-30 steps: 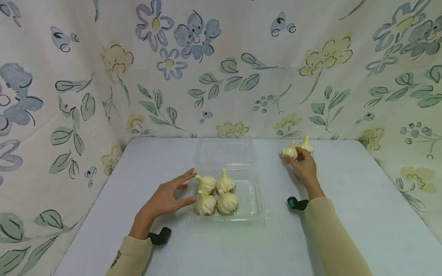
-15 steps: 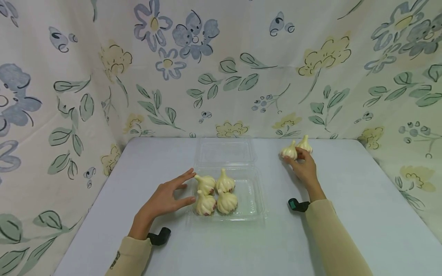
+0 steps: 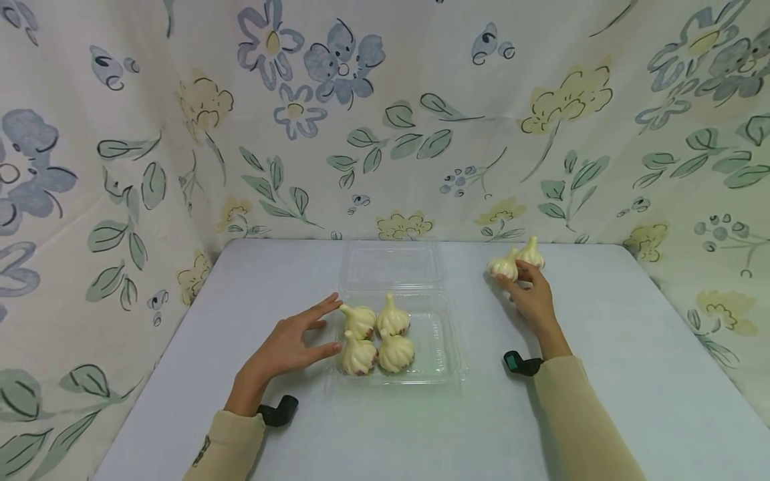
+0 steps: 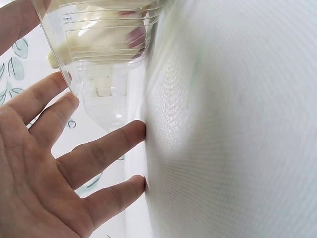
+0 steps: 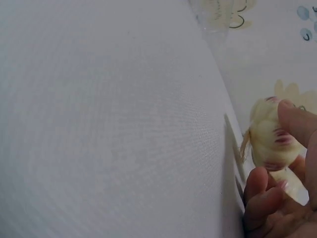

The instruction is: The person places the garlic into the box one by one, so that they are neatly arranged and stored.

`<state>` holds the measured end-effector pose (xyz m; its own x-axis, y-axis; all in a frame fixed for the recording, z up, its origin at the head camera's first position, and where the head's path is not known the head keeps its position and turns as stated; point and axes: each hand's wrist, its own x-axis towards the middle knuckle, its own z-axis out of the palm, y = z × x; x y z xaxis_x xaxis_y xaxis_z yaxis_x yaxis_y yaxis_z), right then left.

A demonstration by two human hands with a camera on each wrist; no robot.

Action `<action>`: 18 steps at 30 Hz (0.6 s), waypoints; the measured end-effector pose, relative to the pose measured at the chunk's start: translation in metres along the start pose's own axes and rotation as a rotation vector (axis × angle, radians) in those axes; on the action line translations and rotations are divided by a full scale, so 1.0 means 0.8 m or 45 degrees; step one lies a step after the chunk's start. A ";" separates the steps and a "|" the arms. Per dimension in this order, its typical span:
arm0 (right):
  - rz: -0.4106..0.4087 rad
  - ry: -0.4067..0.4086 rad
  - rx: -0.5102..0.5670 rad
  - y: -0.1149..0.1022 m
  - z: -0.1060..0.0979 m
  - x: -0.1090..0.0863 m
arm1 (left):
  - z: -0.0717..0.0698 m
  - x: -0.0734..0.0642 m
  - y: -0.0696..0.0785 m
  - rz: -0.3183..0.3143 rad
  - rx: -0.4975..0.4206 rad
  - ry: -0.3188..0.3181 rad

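Nearest, two beige sleeves are seen, the left one (image 3: 225, 444) marked by a dark patch near the cuff and the right one (image 3: 583, 414) stretched farther forward over the white table (image 3: 457, 434). By each cuff a small black camera is worn, the left camera (image 3: 279, 411) lying nearer than the right camera (image 3: 522, 364).

Beyond the left cuff, the left hand (image 3: 291, 345) is held open beside the clear box (image 3: 439, 334), its fingers spread and nothing gripped. In the left wrist view, two fingertips are set against the rim; whether the two lower ones are pressed on the table cannot be told.

In the left part of the box four pale bulbs are packed close together, two by two. In the near row are placed the front left bulb (image 3: 359, 356) and the front right bulb (image 3: 397, 353); behind them are seen the back left bulb (image 3: 359, 323), tipped to the left, and the back right bulb (image 3: 394, 316), neck up.

Farther off, to the right, a bulb (image 3: 504, 267) with purple streaks is pinched between thumb and fingers by the right hand (image 3: 532, 297). The lid (image 3: 393, 265) is laid back behind the box. Just behind the pinched bulb, the last bulb (image 3: 532, 254) is seen near the table's far edge. Farthest, the background is filled by a flowered curtain (image 3: 385, 180).
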<state>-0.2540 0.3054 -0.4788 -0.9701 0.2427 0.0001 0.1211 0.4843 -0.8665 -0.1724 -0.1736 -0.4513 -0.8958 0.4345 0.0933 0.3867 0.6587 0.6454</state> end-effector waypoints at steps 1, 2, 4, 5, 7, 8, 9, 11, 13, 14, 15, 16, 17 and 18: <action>-0.002 0.000 0.006 0.000 0.001 -0.001 | 0.000 0.000 0.000 -0.002 0.001 -0.001; -0.002 0.000 0.012 0.000 0.001 -0.002 | 0.000 0.000 0.000 -0.004 0.002 -0.001; -0.001 -0.004 0.027 -0.001 0.002 -0.004 | 0.000 0.000 0.000 -0.007 0.004 -0.002; -0.003 -0.006 0.033 -0.001 0.002 -0.005 | 0.000 0.000 0.000 -0.007 0.006 -0.002; -0.009 -0.014 0.042 -0.001 0.001 -0.006 | 0.000 0.000 0.000 -0.005 0.007 -0.002; -0.009 -0.018 0.047 0.000 0.001 -0.007 | 0.000 0.000 0.000 -0.003 0.007 -0.003; -0.012 -0.023 0.055 0.000 0.000 -0.008 | 0.000 0.000 0.000 -0.002 0.007 -0.003; -0.019 -0.032 0.067 0.001 -0.001 -0.009 | 0.000 0.001 0.000 -0.001 0.007 -0.003; -0.021 -0.046 0.077 0.002 -0.001 -0.011 | 0.000 0.001 -0.001 -0.003 0.007 -0.004; -0.020 -0.053 0.080 0.002 -0.001 -0.011 | 0.000 0.001 -0.001 -0.003 0.008 -0.004; -0.016 -0.062 0.083 0.001 -0.001 -0.012 | 0.000 0.001 -0.001 -0.003 0.009 -0.004; -0.011 -0.068 0.082 0.001 -0.001 -0.013 | 0.000 0.001 0.000 -0.004 0.010 -0.004; -0.008 -0.074 0.083 0.001 -0.001 -0.013 | 0.000 0.001 0.000 -0.006 0.012 -0.003; -0.008 -0.082 0.084 -0.001 0.000 -0.015 | 0.000 0.001 0.000 -0.006 0.013 -0.002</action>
<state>-0.2423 0.3026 -0.4782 -0.9826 0.1843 -0.0247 0.1030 0.4288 -0.8975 -0.1727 -0.1733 -0.4515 -0.8974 0.4322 0.0893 0.3846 0.6668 0.6383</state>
